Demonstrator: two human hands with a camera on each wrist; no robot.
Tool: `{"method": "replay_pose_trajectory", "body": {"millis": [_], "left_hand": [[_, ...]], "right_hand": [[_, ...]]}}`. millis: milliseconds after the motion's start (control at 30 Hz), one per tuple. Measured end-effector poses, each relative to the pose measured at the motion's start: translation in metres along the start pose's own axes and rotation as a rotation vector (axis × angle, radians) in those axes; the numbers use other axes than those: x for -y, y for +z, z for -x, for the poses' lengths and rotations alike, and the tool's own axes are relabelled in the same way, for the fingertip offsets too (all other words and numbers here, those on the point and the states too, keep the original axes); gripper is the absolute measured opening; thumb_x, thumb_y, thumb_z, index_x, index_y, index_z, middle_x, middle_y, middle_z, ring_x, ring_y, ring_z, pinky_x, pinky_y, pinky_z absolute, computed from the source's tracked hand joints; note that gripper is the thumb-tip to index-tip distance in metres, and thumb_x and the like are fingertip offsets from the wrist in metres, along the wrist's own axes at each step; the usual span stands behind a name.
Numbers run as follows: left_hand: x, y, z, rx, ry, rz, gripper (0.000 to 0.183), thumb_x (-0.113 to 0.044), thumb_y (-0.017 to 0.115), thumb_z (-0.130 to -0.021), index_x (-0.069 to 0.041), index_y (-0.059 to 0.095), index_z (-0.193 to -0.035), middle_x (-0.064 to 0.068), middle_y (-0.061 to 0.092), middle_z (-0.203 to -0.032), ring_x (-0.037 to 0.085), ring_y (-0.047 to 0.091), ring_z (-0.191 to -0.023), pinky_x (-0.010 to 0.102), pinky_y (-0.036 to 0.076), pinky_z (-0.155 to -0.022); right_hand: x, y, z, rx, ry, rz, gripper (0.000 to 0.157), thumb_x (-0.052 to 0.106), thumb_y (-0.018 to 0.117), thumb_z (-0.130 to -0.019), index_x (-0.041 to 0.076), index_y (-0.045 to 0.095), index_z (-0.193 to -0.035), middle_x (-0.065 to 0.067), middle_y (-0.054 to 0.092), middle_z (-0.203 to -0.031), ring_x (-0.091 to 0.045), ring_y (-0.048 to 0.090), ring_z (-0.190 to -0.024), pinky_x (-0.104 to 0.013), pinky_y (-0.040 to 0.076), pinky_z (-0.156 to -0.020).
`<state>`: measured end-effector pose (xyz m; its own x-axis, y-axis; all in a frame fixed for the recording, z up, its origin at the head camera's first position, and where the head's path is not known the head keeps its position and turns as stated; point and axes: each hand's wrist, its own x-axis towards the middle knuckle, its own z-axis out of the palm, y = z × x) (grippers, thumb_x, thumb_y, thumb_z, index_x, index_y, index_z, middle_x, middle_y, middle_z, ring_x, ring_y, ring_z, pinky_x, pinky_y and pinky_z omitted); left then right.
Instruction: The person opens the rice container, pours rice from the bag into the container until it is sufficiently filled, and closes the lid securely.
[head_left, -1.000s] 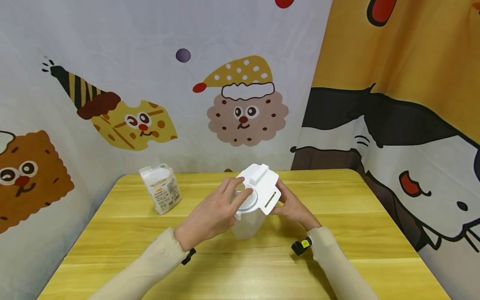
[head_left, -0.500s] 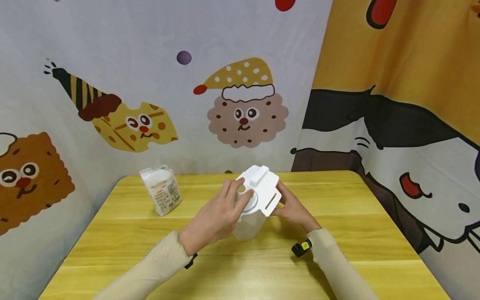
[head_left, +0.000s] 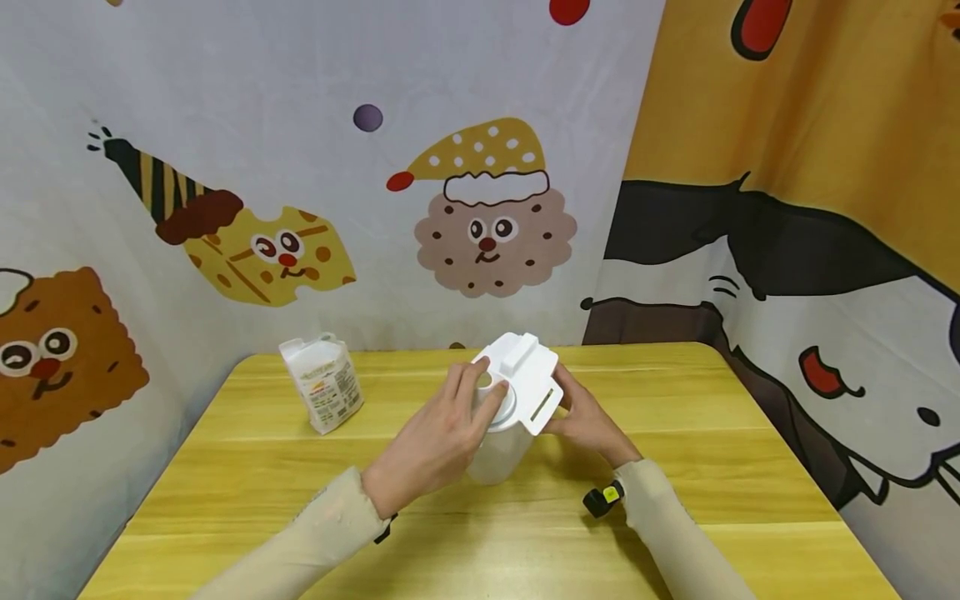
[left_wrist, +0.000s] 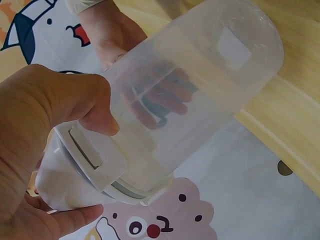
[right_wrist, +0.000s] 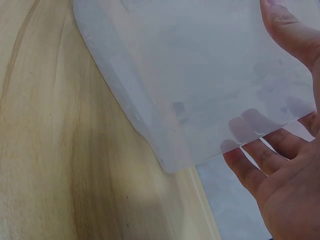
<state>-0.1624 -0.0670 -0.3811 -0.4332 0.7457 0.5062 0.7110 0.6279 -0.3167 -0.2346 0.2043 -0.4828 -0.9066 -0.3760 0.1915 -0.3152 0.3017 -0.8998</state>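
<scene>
At the lower centre of the head view, a frosted, translucent plastic container (head_left: 500, 457) with a rounded base shows against the wood-grained worktop (head_left: 480, 550). The left hand (head_left: 435, 437) grips its smooth white slotted lid (head_left: 531, 372), fingers bent; the right hand (head_left: 588, 418) holds the body between thumb and curved fingers. A crumpled-topped white packet (head_left: 327, 387) stands left of centre.

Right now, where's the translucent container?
In the head view, the translucent container is just right of centre, lower half, between the left hand gripping its white lid and the right hand holding its side; the printed bag is left.
</scene>
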Motion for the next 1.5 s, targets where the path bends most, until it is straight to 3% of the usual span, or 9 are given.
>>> {"method": "replay_pose_trajectory", "body": {"millis": [367, 600, 900, 1033, 1167, 1367, 1500], "left_hand": [[-0.004, 0.003, 0.003, 0.006, -0.001, -0.036, 0.072, -0.008, 0.077, -0.069, -0.001, 0.052, -0.136, 0.034, 0.048, -0.139, 0.040, 0.052, -0.118, 0.035, 0.059, -0.090], [0.002, -0.001, -0.001, -0.016, -0.018, 0.169, 0.085, -0.015, 0.082, -0.060, -0.006, 0.052, -0.139, 0.028, 0.046, -0.143, 0.036, 0.051, -0.124, 0.032, 0.061, -0.089], [0.010, -0.005, 0.007, 0.040, -0.038, 0.339, 0.100, -0.003, 0.081, -0.055, -0.013, 0.046, -0.148, 0.024, 0.036, -0.152, 0.033, 0.045, -0.133, 0.029, 0.060, -0.087], [0.016, -0.005, 0.011, 0.049, -0.037, 0.437, 0.103, -0.006, 0.083, -0.061, -0.018, 0.041, -0.154, 0.021, 0.033, -0.158, 0.028, 0.044, -0.135, 0.029, 0.060, -0.088], [0.021, -0.006, 0.013, 0.046, -0.053, 0.553, 0.102, -0.023, 0.088, -0.072, -0.023, 0.034, -0.159, 0.017, 0.029, -0.162, 0.028, 0.042, -0.140, 0.035, 0.059, -0.096], [0.027, -0.003, 0.014, 0.039, -0.156, 0.674, 0.091, -0.036, 0.079, -0.089, -0.025, 0.027, -0.162, 0.008, 0.029, -0.163, 0.025, 0.041, -0.145, 0.041, 0.053, -0.107], [0.032, 0.002, 0.014, 0.043, -0.230, 0.743, 0.080, -0.041, 0.072, -0.095, -0.021, 0.031, -0.160, 0.001, 0.033, -0.162, 0.022, 0.036, -0.149, 0.045, 0.046, -0.115]], "right_hand": [[0.003, 0.002, 0.002, 0.006, -0.006, -0.013, 0.108, 0.008, 0.087, -0.080, 0.030, 0.022, -0.164, -0.007, 0.028, -0.169, -0.039, 0.040, -0.149, -0.064, 0.034, -0.118], [0.000, -0.003, 0.003, -0.005, -0.017, 0.003, 0.107, 0.008, 0.086, -0.081, 0.033, 0.022, -0.163, -0.009, 0.028, -0.169, -0.041, 0.041, -0.147, -0.064, 0.037, -0.116], [-0.001, -0.002, 0.001, 0.027, -0.017, -0.036, 0.105, 0.014, 0.087, -0.082, 0.038, 0.024, -0.162, -0.002, 0.030, -0.169, -0.036, 0.040, -0.149, -0.063, 0.035, -0.117], [0.000, -0.003, 0.002, 0.039, -0.033, -0.041, 0.106, 0.011, 0.086, -0.082, 0.032, 0.022, -0.163, -0.006, 0.029, -0.169, -0.038, 0.039, -0.149, -0.065, 0.035, -0.117], [0.002, -0.005, 0.003, 0.057, -0.045, -0.038, 0.106, 0.010, 0.086, -0.082, 0.029, 0.021, -0.164, -0.008, 0.028, -0.169, -0.037, 0.037, -0.150, -0.066, 0.034, -0.117], [0.006, -0.006, 0.008, 0.037, -0.034, -0.001, 0.102, 0.018, 0.085, -0.084, 0.029, 0.022, -0.163, -0.009, 0.027, -0.169, -0.038, 0.033, -0.152, -0.066, 0.035, -0.117], [0.012, -0.002, 0.013, 0.010, -0.015, 0.013, 0.103, 0.020, 0.087, -0.082, 0.027, 0.023, -0.163, -0.010, 0.031, -0.167, -0.040, 0.035, -0.150, -0.066, 0.035, -0.117]]}}
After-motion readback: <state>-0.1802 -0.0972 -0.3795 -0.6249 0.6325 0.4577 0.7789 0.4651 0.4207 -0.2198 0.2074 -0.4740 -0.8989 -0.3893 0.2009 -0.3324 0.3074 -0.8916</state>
